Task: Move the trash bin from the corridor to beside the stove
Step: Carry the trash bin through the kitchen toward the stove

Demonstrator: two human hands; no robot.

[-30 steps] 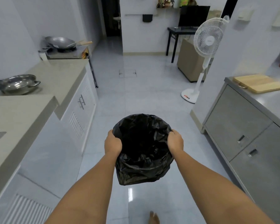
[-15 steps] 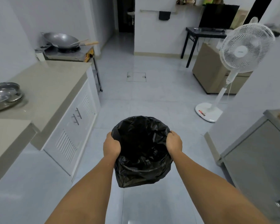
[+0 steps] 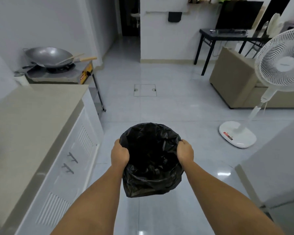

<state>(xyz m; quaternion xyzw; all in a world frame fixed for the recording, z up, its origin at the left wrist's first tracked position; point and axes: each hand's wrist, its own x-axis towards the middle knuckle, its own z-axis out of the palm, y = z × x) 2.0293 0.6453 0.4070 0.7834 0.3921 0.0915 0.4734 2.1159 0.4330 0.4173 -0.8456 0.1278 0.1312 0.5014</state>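
The trash bin [image 3: 151, 167], lined with a crumpled black bag, hangs in the air in front of me above the tiled floor. My left hand [image 3: 119, 154] grips its left rim and my right hand [image 3: 185, 152] grips its right rim. The stove [image 3: 58, 73], a metal stand with a burner, stands ahead on the left at the far end of the counter. A large steel wok [image 3: 48, 55] with a wooden handle rests on it. The bin's body is hidden under the bag.
A beige counter [image 3: 32, 116] over white cabinets runs along my left. A white standing fan [image 3: 278, 65] with a round base [image 3: 237, 136] is on the right, a beige sofa [image 3: 236, 85] and black table [image 3: 222, 36] behind it. A grey cabinet edge [image 3: 278, 167] juts in at right.
I have walked forward down the kitchen with the bin held the same way. The stove and fan are closer; the steel bowl on the counter and the right-hand cabinet have slid out of view.
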